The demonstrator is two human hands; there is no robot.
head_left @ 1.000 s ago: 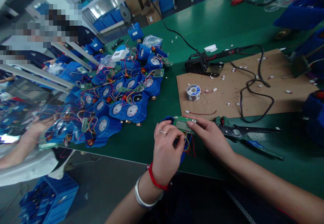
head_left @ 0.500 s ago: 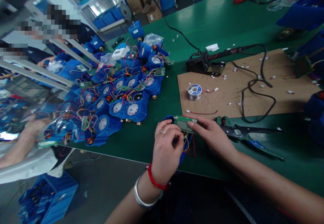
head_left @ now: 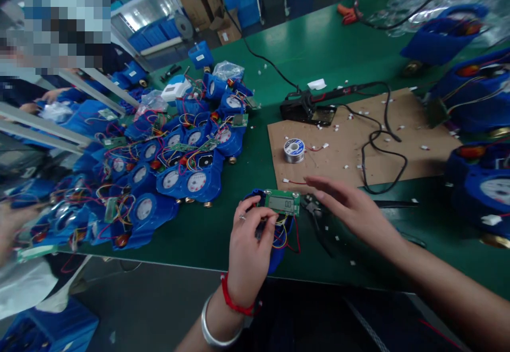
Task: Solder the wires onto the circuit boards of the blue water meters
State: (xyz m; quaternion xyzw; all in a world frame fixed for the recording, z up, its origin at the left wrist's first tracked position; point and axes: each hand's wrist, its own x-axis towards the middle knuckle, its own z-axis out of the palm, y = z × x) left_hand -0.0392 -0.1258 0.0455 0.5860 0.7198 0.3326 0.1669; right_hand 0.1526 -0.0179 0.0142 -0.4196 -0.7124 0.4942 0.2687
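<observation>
My left hand [head_left: 252,243] pinches with thumb and forefinger at the lower left edge of a green circuit board [head_left: 297,207]. The board's small LCD screen [head_left: 279,203] reads what looks like 0.0. Yellow and red wires [head_left: 281,239] hang below the board, over a blue water meter housing [head_left: 276,262] that my left hand partly covers. My right hand [head_left: 350,206] is off the board to its right, open, fingers stretched out and holding nothing. Just below its fingertips, dark-handled cutters [head_left: 314,211] lie on the green table.
Many blue meters [head_left: 203,179] with wires crowd the left side. A solder spool [head_left: 294,151] stands on brown cardboard [head_left: 338,166], near a soldering iron in its stand [head_left: 305,108]. More meters [head_left: 478,182] stand at right. A co-worker's arm [head_left: 16,224] is at far left.
My right hand has let go of the board and moved right, fingers extended. The screen, blank-looking before, now shows digits. The cutters beside the board have come into sight. The view has shifted slightly.
</observation>
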